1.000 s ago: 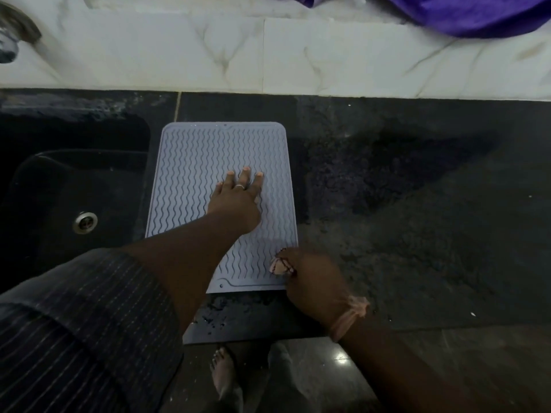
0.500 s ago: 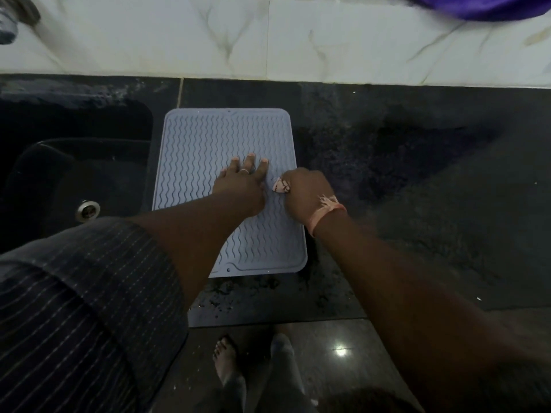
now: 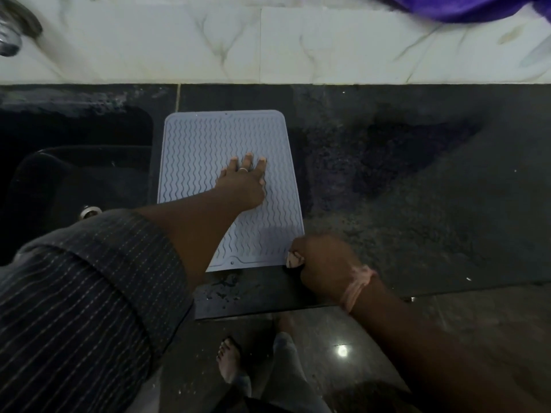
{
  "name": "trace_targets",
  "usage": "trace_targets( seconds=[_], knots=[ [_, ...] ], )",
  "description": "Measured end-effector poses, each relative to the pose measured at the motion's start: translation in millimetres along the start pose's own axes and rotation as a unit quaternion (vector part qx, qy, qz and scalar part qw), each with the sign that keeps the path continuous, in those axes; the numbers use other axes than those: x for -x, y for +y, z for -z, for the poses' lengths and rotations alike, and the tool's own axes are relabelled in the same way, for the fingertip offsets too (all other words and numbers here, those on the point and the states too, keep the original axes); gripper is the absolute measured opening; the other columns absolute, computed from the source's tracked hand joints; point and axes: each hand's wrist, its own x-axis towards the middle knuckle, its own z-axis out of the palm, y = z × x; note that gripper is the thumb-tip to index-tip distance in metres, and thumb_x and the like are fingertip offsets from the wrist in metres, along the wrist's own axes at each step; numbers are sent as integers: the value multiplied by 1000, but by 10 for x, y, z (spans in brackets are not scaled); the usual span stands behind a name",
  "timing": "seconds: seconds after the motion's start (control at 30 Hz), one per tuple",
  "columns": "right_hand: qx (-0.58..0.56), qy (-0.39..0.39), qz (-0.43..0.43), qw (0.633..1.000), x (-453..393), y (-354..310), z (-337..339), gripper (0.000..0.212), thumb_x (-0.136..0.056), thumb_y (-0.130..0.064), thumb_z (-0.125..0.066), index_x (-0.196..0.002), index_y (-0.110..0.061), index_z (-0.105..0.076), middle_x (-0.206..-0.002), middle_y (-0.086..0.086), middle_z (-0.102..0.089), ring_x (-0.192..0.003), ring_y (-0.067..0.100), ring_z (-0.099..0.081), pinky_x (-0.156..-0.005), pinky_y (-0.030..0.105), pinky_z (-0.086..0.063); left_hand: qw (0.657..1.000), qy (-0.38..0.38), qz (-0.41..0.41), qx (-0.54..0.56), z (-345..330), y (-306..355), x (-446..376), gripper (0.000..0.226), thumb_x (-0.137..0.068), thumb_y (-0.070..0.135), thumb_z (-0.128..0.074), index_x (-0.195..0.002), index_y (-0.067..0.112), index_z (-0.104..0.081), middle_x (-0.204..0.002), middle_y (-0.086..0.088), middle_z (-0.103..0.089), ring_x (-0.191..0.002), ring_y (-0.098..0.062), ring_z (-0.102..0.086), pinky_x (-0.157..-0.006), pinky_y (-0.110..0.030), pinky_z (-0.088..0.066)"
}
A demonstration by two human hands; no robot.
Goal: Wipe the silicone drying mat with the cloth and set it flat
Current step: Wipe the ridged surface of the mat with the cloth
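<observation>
Head view: The mat (image 3: 208, 150) is seen lying flat on the dark tabletop (image 3: 417, 204), just beside the sink (image 3: 74, 174). It is pressed down by the left hand (image 3: 243, 183), whose fingers (image 3: 247, 159) are straight and slightly apart. A small pale cloth (image 3: 293, 259) is clamped in the curled fingers of the right hand (image 3: 325, 263) at the mat's near right corner. Wiping is judged to be under way; any remaining strokes and a final flatness check are left. Nothing but a drain (image 3: 89, 210) is discernible in the sink.
</observation>
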Motion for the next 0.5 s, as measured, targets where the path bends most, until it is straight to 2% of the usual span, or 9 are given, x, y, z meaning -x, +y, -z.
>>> trace_targets(
  seconds=[0.07, 0.13, 0.23, 0.3, 0.4, 0.5],
  knots=[
    [-92, -16, -28, 995, -175, 116, 127, 19, -86, -17, -70, -105, -13, -75, -108, 4, -72, -100, 21, -67, -87, 29, -54, 999, -8, -26, 38, 89, -36, 93, 62, -110, 37, -29, -164, 29, -1, -171, -4, 12, -156, -34, 14, -125, -55, 0],
    [-185, 30, -58, 981, -393, 225, 249, 14, -85, -15, -73, -97, -12, -76, -100, 1, -72, -94, 18, -68, -84, 31, -56, 996, 27, -34, 82, 85, -131, 279, 62, -108, 30, -39, -164, 26, -11, -172, -5, 5, -157, -33, 11, -127, -53, -3],
    [-222, 98, -74, 967, -767, 267, 326, 14, -87, -10, -64, -96, -11, -74, -94, 1, -72, -88, 20, -70, -78, 37, -61, 991, 71, 14, 113, -90, -293, 597, 72, -100, 26, -56, -162, 25, -20, -172, -4, -3, -157, -32, 4, -126, -55, -15],
    [-221, 112, -53, 967, -977, 214, 282, 23, -90, -7, -59, -105, -14, -75, -103, 0, -72, -93, 22, -70, -83, 40, -61, 993, 38, 52, 103, -202, -344, 801, 85, -94, 36, -66, -162, 30, -16, -172, -6, 3, -156, -36, 6, -125, -56, -16],
    [-157, 129, 1, 979, -1180, 162, 74, 36, -92, -4, -57, -122, -19, -72, -127, 4, -68, -114, 28, -62, -101, 41, -52, 994, -26, 83, 73, -299, -319, 1066, 114, -82, 51, -78, -163, 35, 1, -170, -8, 17, -155, -40, 13, -123, -56, -12],
    [-66, 163, 3, 984, -1187, 102, -143, 33, -92, -7, -59, -121, -18, -69, -126, 4, -66, -108, 31, -55, -91, 41, -50, 993, -38, 94, 62, -347, -279, 1190, 130, -73, 53, -86, -162, 37, 8, -169, -9, 22, -155, -39, 15, -123, -57, -14]
  ],
)
